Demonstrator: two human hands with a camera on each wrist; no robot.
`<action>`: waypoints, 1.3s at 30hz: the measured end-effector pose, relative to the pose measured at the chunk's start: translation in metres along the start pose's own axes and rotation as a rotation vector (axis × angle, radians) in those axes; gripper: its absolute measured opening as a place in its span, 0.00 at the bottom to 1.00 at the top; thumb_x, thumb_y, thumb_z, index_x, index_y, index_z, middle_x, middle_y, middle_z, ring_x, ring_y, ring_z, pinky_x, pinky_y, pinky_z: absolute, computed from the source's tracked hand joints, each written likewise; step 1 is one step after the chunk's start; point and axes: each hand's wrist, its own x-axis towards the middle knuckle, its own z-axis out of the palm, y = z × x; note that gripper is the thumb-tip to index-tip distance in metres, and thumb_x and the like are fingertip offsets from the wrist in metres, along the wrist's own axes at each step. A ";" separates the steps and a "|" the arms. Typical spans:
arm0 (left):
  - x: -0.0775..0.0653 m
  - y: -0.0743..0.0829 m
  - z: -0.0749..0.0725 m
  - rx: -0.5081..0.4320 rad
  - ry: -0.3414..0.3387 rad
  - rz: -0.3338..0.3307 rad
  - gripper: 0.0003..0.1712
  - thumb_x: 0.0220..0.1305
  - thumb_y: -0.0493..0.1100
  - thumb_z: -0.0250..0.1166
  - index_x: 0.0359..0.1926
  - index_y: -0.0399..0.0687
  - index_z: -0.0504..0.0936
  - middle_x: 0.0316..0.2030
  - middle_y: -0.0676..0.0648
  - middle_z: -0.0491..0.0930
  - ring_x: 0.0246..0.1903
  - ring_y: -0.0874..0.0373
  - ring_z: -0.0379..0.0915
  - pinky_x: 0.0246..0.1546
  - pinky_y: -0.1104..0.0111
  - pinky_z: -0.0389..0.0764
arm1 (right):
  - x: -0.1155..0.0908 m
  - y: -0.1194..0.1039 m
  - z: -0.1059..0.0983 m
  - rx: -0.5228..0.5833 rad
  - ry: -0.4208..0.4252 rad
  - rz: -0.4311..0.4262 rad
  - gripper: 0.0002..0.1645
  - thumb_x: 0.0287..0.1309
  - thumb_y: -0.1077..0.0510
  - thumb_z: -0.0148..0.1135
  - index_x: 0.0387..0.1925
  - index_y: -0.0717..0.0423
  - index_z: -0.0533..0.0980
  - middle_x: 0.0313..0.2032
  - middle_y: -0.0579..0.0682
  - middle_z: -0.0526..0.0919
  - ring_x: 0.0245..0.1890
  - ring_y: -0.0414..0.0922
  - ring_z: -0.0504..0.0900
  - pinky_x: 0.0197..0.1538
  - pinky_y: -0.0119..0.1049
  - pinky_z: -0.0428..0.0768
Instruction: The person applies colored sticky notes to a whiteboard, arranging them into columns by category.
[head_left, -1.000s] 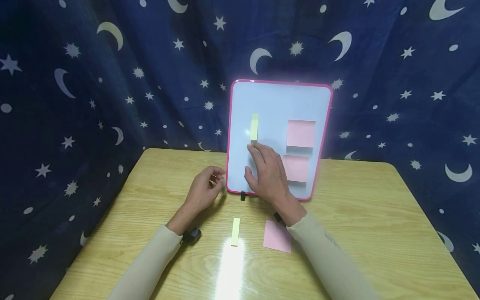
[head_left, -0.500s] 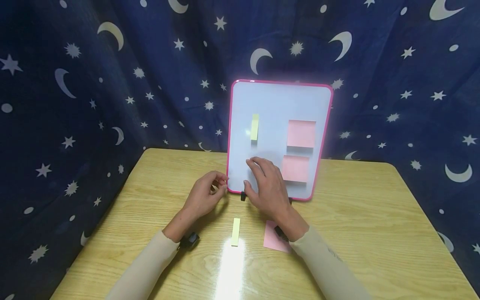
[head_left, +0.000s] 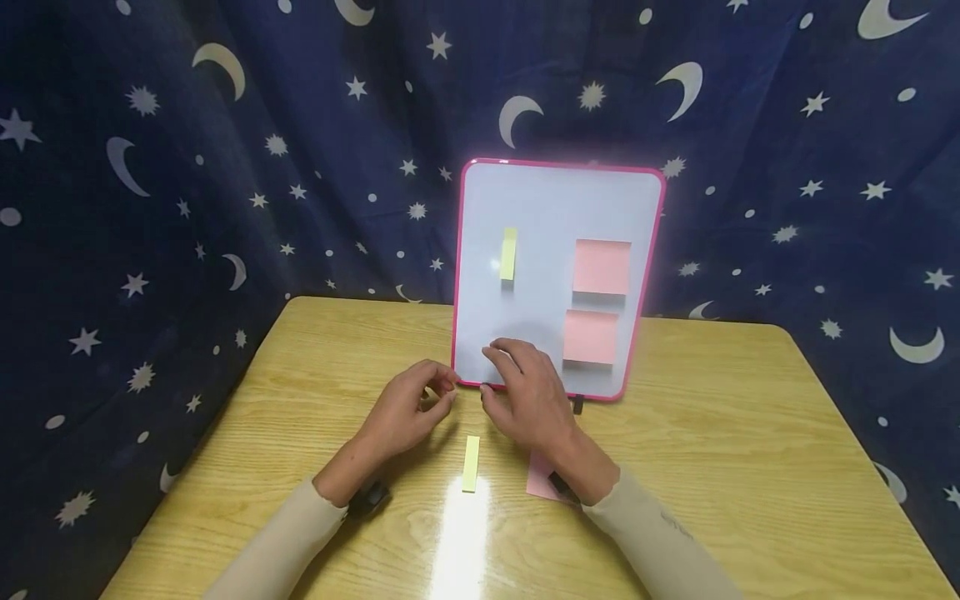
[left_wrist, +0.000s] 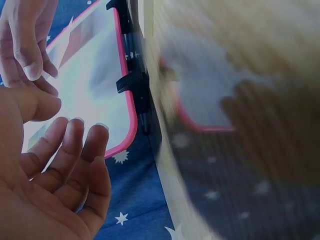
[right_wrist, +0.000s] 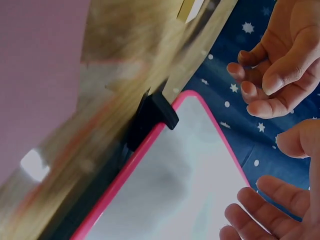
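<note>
My left hand (head_left: 408, 408) hovers beside the lower left corner of a pink-framed whiteboard (head_left: 555, 204), its fingers loosely bent around nothing. In front of the board's lower edge is my right hand (head_left: 532, 400), with thumb and fingers apart and nothing between them. A narrow yellow sticky note (head_left: 508, 254) is stuck on the board's left half. Two pink square sticky notes, an upper pink note (head_left: 602, 267) and a lower pink note (head_left: 590, 337), hang on the right half. On the table lie a yellow strip note (head_left: 471, 464) and a pink note (head_left: 542, 479), the latter partly hidden by my right wrist.
The board leans upright on black stand feet, one foot (left_wrist: 132, 82) hooking its lower edge. A wooden table (head_left: 750, 433) carries everything, with a bright light reflection near the front. Behind hangs a dark blue curtain (head_left: 337, 167) with moons and stars.
My right hand has come down from just below the yellow note on the board to the board's lower edge. My left hand has shifted slightly down toward the table's front. The notes have stayed put.
</note>
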 end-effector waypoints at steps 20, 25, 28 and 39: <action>-0.030 0.007 0.001 0.102 -0.135 0.069 0.18 0.66 0.44 0.74 0.55 0.48 0.84 0.48 0.54 0.83 0.49 0.59 0.81 0.52 0.60 0.83 | -0.022 -0.014 -0.002 0.025 -0.091 -0.016 0.23 0.55 0.58 0.71 0.54 0.59 0.83 0.53 0.54 0.83 0.55 0.53 0.82 0.59 0.51 0.80; -0.034 0.008 0.001 0.140 -0.164 0.087 0.21 0.64 0.47 0.75 0.56 0.48 0.84 0.49 0.54 0.83 0.50 0.58 0.81 0.54 0.60 0.82 | -0.027 -0.018 -0.004 0.037 -0.127 -0.017 0.23 0.54 0.58 0.72 0.53 0.59 0.83 0.53 0.52 0.83 0.55 0.51 0.82 0.58 0.50 0.80; -0.036 0.009 0.001 0.156 -0.189 0.106 0.22 0.64 0.49 0.75 0.56 0.48 0.84 0.49 0.53 0.84 0.50 0.57 0.81 0.55 0.59 0.81 | -0.032 -0.021 -0.005 0.057 -0.160 -0.017 0.21 0.54 0.58 0.73 0.51 0.60 0.83 0.53 0.51 0.83 0.56 0.50 0.81 0.59 0.48 0.80; -0.043 0.013 0.002 0.239 -0.279 0.119 0.31 0.59 0.55 0.78 0.60 0.49 0.84 0.51 0.53 0.82 0.50 0.59 0.79 0.54 0.59 0.81 | -0.046 -0.033 -0.005 0.037 -0.344 -0.005 0.21 0.52 0.50 0.78 0.45 0.56 0.86 0.49 0.47 0.86 0.52 0.46 0.84 0.58 0.41 0.82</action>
